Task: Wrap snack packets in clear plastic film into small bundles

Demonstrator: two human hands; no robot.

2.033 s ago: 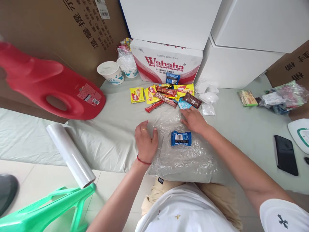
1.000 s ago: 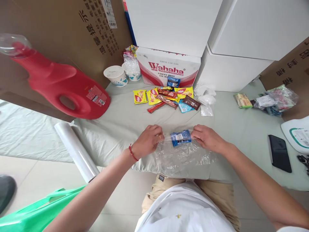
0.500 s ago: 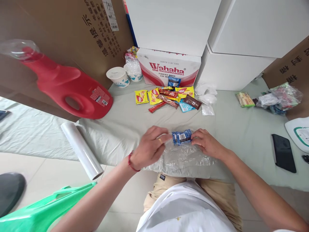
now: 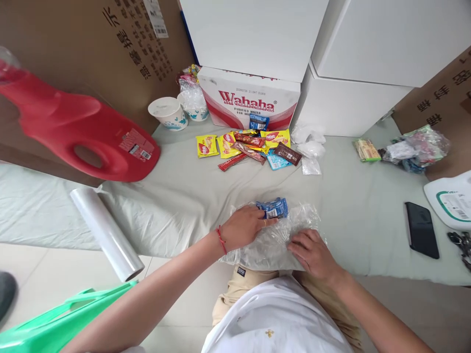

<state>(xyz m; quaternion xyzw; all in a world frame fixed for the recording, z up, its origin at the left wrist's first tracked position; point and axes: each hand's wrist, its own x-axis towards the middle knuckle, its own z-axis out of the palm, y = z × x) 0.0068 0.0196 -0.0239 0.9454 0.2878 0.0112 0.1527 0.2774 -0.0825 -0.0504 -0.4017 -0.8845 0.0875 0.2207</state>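
Blue snack packets [image 4: 277, 207] lie together on a crumpled sheet of clear plastic wrap [image 4: 267, 245] near the table's front edge. My left hand [image 4: 246, 227], with a ring and a red cord bracelet, is closed at the lower left of the packets, its forefinger along their near side. Part of the packets is hidden under it. Lower right, my right hand [image 4: 311, 250] has its fingers bent and pressed together on the plastic wrap, apart from the packets.
Several snack packets [image 4: 252, 153] are piled before a Wahaha carton [image 4: 253, 100]. Crumpled white plastic [image 4: 309, 142] lies beside them. At left are paper cups [image 4: 169, 117], a red jug [image 4: 73, 127] and a film roll [image 4: 106, 235]. A phone [image 4: 422, 230] and a white bottle [image 4: 451, 201] are at right.
My right hand has left the blue packets and come down toward me onto the plastic wrap. My left hand has moved right, onto the packets. The view has shifted slightly.
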